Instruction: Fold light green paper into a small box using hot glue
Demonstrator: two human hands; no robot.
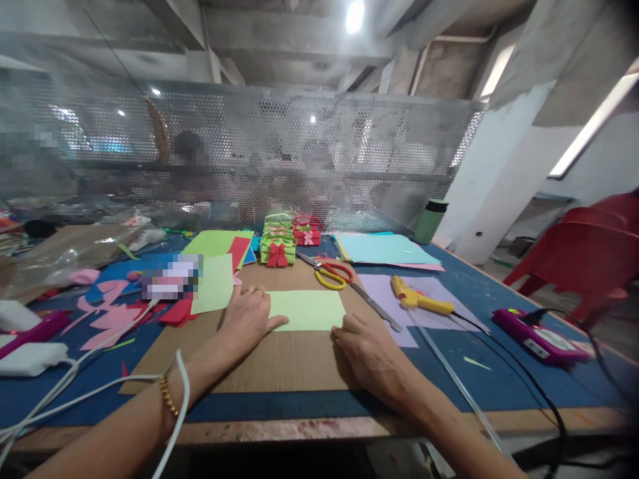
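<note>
A pale green paper sheet (307,310) lies flat on the brown cardboard (294,362) in front of me. My left hand (248,313) rests over its left end, thumb stretched out along the lower edge and apart from the fingers. At the lower right corner, my right hand (362,346) has its fingers curled in, pinched at the paper's edge; the fingertips are partly hidden. Just beyond the sheet are scissors (332,274) with red and yellow handles and a grey flat blade-like tool (377,307). Another light green sheet (213,285) lies left of my left hand.
Small green paper baskets (278,246) with a red bow stand at the back, beside a red one (307,233). A yellow glue gun (422,298) lies right on lilac paper (369,289). Stacked blue sheets (389,249), a green bottle (430,221) and white cables (100,399) lie around.
</note>
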